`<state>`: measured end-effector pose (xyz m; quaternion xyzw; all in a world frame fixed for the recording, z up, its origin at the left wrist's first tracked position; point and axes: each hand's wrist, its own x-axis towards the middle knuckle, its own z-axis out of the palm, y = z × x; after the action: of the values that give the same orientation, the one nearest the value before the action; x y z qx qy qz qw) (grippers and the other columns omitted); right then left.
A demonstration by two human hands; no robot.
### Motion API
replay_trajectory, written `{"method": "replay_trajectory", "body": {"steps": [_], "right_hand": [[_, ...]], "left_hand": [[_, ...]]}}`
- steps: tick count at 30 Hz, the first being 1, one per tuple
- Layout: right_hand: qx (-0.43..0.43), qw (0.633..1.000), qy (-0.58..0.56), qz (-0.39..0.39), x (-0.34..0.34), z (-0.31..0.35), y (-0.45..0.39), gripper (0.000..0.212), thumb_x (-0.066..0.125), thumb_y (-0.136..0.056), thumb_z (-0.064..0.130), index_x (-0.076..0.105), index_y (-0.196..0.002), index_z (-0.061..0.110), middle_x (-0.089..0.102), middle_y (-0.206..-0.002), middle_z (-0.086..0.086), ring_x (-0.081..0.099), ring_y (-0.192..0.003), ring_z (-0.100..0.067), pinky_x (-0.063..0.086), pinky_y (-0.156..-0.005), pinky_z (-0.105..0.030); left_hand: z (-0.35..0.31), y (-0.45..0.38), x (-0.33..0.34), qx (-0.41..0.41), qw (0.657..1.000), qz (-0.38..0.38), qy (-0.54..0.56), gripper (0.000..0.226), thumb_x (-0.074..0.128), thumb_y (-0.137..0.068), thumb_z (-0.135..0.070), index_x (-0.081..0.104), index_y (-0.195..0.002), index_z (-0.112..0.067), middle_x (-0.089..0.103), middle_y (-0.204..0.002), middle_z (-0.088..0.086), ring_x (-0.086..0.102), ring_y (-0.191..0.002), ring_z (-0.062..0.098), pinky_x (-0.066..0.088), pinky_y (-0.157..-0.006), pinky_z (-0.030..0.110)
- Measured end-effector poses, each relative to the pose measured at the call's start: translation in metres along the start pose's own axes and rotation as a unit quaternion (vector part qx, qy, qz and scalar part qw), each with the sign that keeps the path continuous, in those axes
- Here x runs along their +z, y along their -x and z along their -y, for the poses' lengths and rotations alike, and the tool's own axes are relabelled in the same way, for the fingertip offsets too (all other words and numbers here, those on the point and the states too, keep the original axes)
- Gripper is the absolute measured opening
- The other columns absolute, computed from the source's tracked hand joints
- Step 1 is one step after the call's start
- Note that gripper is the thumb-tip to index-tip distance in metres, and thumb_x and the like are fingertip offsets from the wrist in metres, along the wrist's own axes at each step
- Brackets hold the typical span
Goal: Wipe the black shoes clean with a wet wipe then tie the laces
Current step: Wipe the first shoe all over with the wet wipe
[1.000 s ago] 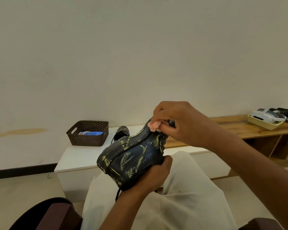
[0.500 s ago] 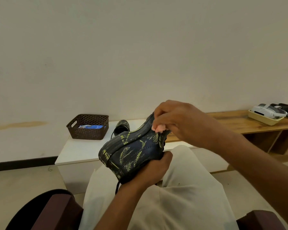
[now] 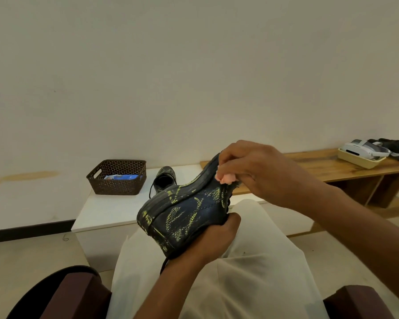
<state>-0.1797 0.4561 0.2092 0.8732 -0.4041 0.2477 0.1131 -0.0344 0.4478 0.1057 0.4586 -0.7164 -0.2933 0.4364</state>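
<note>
A black shoe with yellow-green markings (image 3: 182,215) is held tilted above my lap, sole edge turned up and to the left. My left hand (image 3: 213,238) grips it from below near the opening. My right hand (image 3: 258,169) pinches a small pink wipe (image 3: 226,178) and presses it against the shoe's heel end. A lace end dangles below the shoe. The second black shoe (image 3: 164,179) stands on the white table (image 3: 111,210) beyond.
A brown perforated basket (image 3: 116,177) with a blue-and-white pack sits on the white table at the left. A wooden bench (image 3: 346,168) at the right carries a cream tray with a white headset (image 3: 362,151). Dark chair arms flank my lap.
My right hand with the pink wipe has slid a little down and right along the heel end. The left hand keeps the same hold on the shoe.
</note>
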Motion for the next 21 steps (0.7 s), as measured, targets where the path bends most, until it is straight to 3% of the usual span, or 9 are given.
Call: {"method": "replay_trajectory", "body": {"steps": [5, 9, 12, 18, 21], "right_hand": [[-0.039, 0.998, 0.002, 0.043, 0.014, 0.012, -0.014, 0.028, 0.059, -0.086, -0.002, 0.079, -0.091, 0.017, 0.068, -0.101, 0.002, 0.059, -0.087, -0.015, 0.042, -0.077, -0.021], [0.008, 1.000, -0.001, 0.025, -0.005, -0.004, 0.001, 0.024, 0.066, -0.091, -0.003, 0.080, -0.097, 0.017, 0.067, -0.104, 0.004, 0.061, -0.092, -0.015, 0.050, -0.079, -0.032], [0.030, 0.999, 0.021, 0.012, -0.017, -0.013, 0.012, 0.030, 0.067, -0.091, -0.007, 0.080, -0.099, 0.018, 0.068, -0.107, 0.004, 0.062, -0.093, -0.014, 0.055, -0.077, -0.037], [-0.005, 1.000, 0.003, 0.000, -0.011, -0.001, 0.002, 0.021, 0.064, -0.093, 0.001, 0.079, -0.093, 0.016, 0.068, -0.104, 0.005, 0.063, -0.092, -0.015, 0.054, -0.076, -0.038], [-0.043, 0.999, -0.002, 0.024, 0.002, 0.010, -0.011, 0.022, 0.062, -0.089, 0.001, 0.077, -0.090, 0.016, 0.068, -0.100, 0.006, 0.061, -0.089, -0.014, 0.048, -0.078, -0.031]], "left_hand": [[-0.002, -0.001, -0.002, -0.005, 1.000, 0.015, 0.012, 0.028, 0.047, -0.071, -0.041, 0.037, -0.061, -0.017, 0.035, -0.058, -0.005, 0.041, -0.061, 0.007, 0.036, -0.061, 0.022], [-0.001, 0.001, -0.006, -0.006, 1.000, -0.001, 0.000, 0.028, 0.049, -0.071, -0.039, 0.037, -0.052, -0.023, 0.035, -0.051, -0.009, 0.039, -0.063, 0.010, 0.031, -0.059, 0.021], [-0.005, 0.003, -0.010, -0.024, 1.000, 0.015, 0.008, 0.034, 0.051, -0.071, -0.039, 0.030, -0.054, -0.019, 0.028, -0.048, -0.007, 0.034, -0.058, 0.010, 0.027, -0.049, 0.016], [-0.015, 0.006, -0.015, 0.001, 1.000, 0.014, 0.001, 0.029, 0.047, -0.069, -0.039, 0.031, -0.057, -0.018, 0.030, -0.054, -0.004, 0.034, -0.055, 0.006, 0.027, -0.051, 0.014], [-0.021, 0.009, -0.017, -0.049, 0.994, 0.095, -0.006, 0.036, 0.046, -0.083, -0.038, 0.032, -0.059, -0.016, 0.031, -0.058, -0.003, 0.035, -0.056, 0.008, 0.035, -0.053, 0.022]]}}
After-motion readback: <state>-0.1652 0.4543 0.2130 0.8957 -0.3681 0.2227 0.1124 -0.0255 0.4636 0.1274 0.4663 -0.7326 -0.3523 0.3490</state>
